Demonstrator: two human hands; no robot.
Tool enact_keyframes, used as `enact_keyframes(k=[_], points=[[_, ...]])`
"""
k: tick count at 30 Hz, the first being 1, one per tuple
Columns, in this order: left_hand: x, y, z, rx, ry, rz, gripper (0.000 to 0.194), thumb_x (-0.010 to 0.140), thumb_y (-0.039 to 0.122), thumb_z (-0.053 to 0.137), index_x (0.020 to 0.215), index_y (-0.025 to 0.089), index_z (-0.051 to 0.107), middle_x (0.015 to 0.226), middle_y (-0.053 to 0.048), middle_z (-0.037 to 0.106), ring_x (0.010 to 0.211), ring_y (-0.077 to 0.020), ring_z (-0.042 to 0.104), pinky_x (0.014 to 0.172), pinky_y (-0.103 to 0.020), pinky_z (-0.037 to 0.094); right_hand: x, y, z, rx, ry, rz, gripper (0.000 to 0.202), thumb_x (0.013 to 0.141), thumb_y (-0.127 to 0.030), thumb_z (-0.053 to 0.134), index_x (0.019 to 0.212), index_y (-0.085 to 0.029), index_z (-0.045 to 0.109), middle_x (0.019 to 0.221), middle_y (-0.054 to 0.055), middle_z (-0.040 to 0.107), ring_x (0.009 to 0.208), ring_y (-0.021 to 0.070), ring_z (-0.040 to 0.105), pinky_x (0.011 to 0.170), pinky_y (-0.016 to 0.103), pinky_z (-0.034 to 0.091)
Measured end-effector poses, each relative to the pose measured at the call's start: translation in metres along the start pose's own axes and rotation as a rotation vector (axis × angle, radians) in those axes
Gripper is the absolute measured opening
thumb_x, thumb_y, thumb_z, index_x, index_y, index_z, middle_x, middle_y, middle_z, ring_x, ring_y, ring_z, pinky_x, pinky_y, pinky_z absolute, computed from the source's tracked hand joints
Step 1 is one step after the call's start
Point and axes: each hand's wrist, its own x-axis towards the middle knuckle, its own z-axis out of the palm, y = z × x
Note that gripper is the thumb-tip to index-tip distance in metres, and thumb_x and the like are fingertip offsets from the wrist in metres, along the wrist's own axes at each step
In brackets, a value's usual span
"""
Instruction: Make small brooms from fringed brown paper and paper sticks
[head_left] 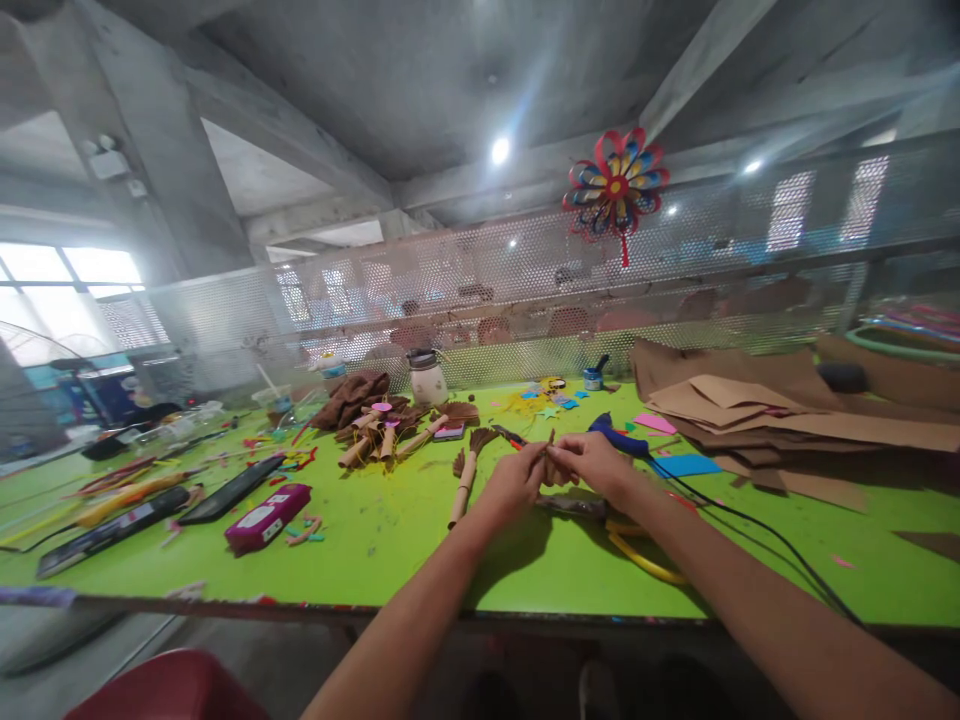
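My left hand [517, 478] and my right hand [592, 462] meet above the green table [352, 570]. Their fingers pinch a small brown piece [551, 440], probably paper, whose tip sticks up between them. Just left of my left hand lies a rolled brown paper stick [463, 490] with a frayed dark brown end. Under and beside my right hand are scissors with yellow handles [645, 562], partly hidden by my forearm. A blue glue gun [619, 437] with a black cord rests beyond my right wrist.
Brown paper sheets [750, 410] are stacked at the right. Several paper rolls [386, 435] lie beyond my left hand, near a jar [427, 378]. A magenta box [268, 518] and a black phone-like object [232, 490] sit at the left. A mesh partition [480, 320] borders the far edge.
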Motion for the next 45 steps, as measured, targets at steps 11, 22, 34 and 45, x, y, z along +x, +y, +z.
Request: enact_keyframes(k=[11, 22, 34, 45], points=[[0.005, -0.010, 0.005, -0.330, -0.011, -0.126, 0.027, 0.087, 0.030, 0.041, 0.105, 0.015, 0.056, 0.072, -0.003, 0.062, 0.057, -0.0111, 0.059, 0.051, -0.022, 0.051, -0.003, -0.004, 0.000, 0.034, -0.009, 0.077, 0.033, 0.066, -0.047, 0.064, 0.061, -0.014, 0.059, 0.055, 0.001, 0.059, 0.049, 0.0099, 0.047, 0.047, 0.023, 0.035], [0.002, -0.011, 0.009, -0.280, 0.007, -0.157, 0.016, 0.085, 0.030, 0.045, 0.084, 0.016, 0.053, 0.071, -0.005, 0.063, 0.058, -0.0130, 0.061, 0.051, -0.024, 0.051, -0.003, 0.000, 0.003, 0.057, 0.029, 0.090, 0.028, 0.063, -0.040, 0.067, 0.058, -0.014, 0.058, 0.050, -0.001, 0.056, 0.044, 0.0087, 0.044, 0.044, 0.023, 0.033], [0.003, -0.005, 0.007, -0.262, 0.010, -0.126, 0.018, 0.086, 0.030, 0.043, 0.088, 0.016, 0.053, 0.075, -0.005, 0.064, 0.059, -0.0121, 0.061, 0.051, -0.022, 0.051, 0.001, 0.004, 0.000, 0.252, 0.035, 0.193, 0.032, 0.058, -0.041, 0.074, 0.060, -0.011, 0.062, 0.051, 0.001, 0.060, 0.044, 0.0078, 0.048, 0.043, 0.021, 0.034], [0.003, -0.007, 0.008, -0.276, 0.019, -0.130, 0.014, 0.084, 0.028, 0.043, 0.084, 0.017, 0.052, 0.073, -0.005, 0.063, 0.065, -0.0147, 0.063, 0.054, -0.025, 0.052, -0.002, -0.003, 0.003, 0.233, 0.023, 0.139, 0.026, 0.059, -0.036, 0.071, 0.056, -0.013, 0.061, 0.048, -0.001, 0.057, 0.043, 0.0076, 0.046, 0.045, 0.022, 0.033]])
